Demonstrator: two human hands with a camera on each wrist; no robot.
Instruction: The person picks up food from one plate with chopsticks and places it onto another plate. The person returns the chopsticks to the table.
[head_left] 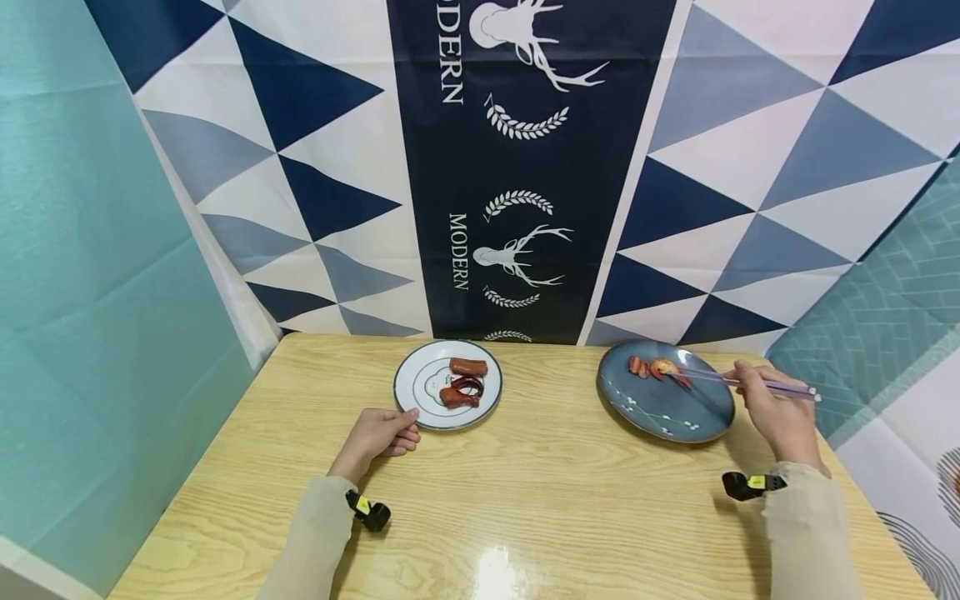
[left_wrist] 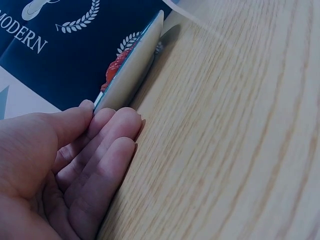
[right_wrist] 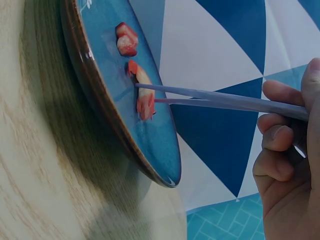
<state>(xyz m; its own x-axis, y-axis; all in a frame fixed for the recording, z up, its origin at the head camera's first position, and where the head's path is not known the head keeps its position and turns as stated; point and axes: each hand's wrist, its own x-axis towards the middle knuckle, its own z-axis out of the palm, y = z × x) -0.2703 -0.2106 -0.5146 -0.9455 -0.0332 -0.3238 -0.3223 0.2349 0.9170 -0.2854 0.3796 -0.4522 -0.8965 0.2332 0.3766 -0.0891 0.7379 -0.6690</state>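
Observation:
My left hand [head_left: 378, 433] pinches the near left rim of a white plate [head_left: 411, 377], thumb on top and fingers beneath. On that plate lie a brown sausage [head_left: 468, 367], a drumstick [head_left: 457, 397] and a dark red curled piece [head_left: 480, 385]. Over on the right, my right hand [head_left: 776, 421] holds a pair of pale purple chopsticks [head_left: 783, 388]. Their tips meet an orange-and-white shrimp [right_wrist: 145, 86] on a blue plate [head_left: 686, 417]; one tip is on each side of it in the right wrist view. A red-and-white chunk of food [head_left: 639, 367] lies beside the shrimp.
Both plates stand near the back of a wooden table [head_left: 540, 483], with a stretch of tabletop between them. Directly behind rises a patterned cloth backdrop [head_left: 510, 167]. A teal panel [head_left: 112, 317] borders the left side.

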